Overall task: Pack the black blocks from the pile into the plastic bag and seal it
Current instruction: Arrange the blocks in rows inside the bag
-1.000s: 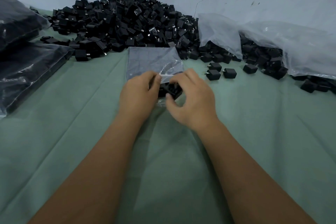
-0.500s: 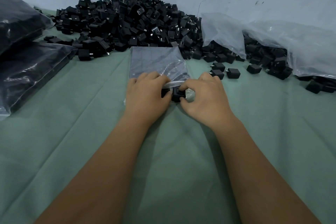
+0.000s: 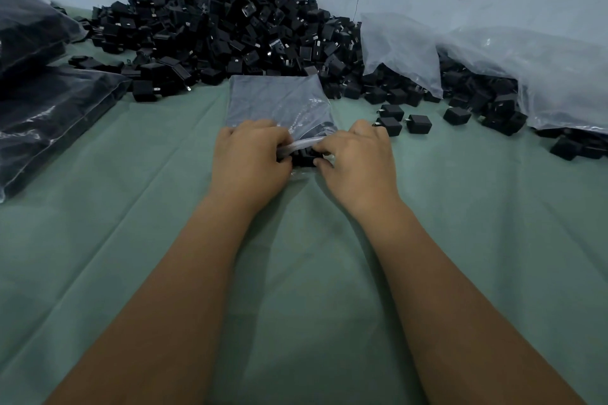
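The bag (image 3: 279,102) lies flat on the counter (image 3: 131,207), stretching away from the hands. Left hand (image 3: 250,158) and right hand (image 3: 357,159) pinch its near mouth, a block (image 3: 304,156) between them.

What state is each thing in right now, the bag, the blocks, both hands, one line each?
plastic bag: flat on the cloth, mouth toward the person, not visibly sealed
black block: at the bag's mouth
left hand: pinching the mouth edge
right hand: pinching the mouth edge
pile: heaped, unpacked
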Tool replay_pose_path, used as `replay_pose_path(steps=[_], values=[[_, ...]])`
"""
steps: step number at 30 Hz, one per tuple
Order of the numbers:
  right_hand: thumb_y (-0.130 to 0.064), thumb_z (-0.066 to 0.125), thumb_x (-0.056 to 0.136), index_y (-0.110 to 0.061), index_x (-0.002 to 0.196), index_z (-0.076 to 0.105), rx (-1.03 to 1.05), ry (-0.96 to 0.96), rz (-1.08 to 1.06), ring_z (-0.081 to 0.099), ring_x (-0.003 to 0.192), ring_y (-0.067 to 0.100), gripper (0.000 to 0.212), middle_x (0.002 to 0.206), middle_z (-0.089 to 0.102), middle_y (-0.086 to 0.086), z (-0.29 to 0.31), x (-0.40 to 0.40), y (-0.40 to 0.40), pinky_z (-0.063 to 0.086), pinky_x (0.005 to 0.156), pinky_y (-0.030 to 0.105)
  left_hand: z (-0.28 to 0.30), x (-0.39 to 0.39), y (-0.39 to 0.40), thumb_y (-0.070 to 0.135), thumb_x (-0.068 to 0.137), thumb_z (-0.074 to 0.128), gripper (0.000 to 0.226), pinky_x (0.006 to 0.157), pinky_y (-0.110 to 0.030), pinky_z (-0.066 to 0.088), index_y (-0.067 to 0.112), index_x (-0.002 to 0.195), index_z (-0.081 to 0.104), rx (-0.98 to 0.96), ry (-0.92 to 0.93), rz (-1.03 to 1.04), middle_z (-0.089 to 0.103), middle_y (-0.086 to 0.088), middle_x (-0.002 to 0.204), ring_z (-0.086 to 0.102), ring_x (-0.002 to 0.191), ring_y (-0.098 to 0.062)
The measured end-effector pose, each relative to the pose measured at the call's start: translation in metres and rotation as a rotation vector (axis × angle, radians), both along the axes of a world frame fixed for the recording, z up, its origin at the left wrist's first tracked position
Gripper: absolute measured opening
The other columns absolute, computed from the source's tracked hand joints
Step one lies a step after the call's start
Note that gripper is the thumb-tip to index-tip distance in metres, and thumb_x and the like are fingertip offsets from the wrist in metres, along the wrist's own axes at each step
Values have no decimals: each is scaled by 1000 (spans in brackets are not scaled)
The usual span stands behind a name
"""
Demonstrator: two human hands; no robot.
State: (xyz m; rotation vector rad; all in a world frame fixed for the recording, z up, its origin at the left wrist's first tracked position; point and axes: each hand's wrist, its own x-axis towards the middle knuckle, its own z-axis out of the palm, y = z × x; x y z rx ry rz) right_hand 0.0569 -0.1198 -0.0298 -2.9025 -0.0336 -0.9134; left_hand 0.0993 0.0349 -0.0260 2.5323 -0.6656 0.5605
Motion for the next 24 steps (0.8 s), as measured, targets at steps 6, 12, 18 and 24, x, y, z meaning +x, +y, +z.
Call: replay_pose_path(steps=[6, 12, 18, 24], values=[[-21, 60, 88, -22, 101, 74, 28, 29, 51, 49, 94, 20, 19, 79, 60, -2, 0, 4, 0, 23, 79, 25, -3, -9, -14, 22, 78, 68, 31, 88, -38, 35, 18, 109, 69, -24, -101, -86, 65, 0, 106, 56, 103, -27], [-10, 50, 79, -14, 92, 71, 509, -353, -8, 54, 87, 21, 26, 85, 67, 1, 4, 2, -10, 46, 76, 38, -3, -10, -21, 19, 89, 61, 30, 92, -40, 40, 20, 119, 64, -6, -32, -106, 66, 3, 115, 55, 111, -25], [-8, 41, 90, -29, 154, 14, 604, 152, -336, 22, 142, 24, 72, 159, 21, -2, -1, 23, -63, 23, 113, 41, -3, -12, -24, 19, 87, 60, 22, 89, -41, 43, 19, 108, 68, -24, -30, -93, 67, 5, 106, 57, 104, -23], [-22, 54, 90, -24, 136, 47, 478, 152, -358, 38, 124, 24, 46, 136, 39, 1, -12, 33, -63, 29, 101, 35, -1, -13, -38, 32, 88, 58, 19, 74, -36, 48, 18, 82, 69, -205, 24, 25, 64, 7, 80, 58, 83, -18]])
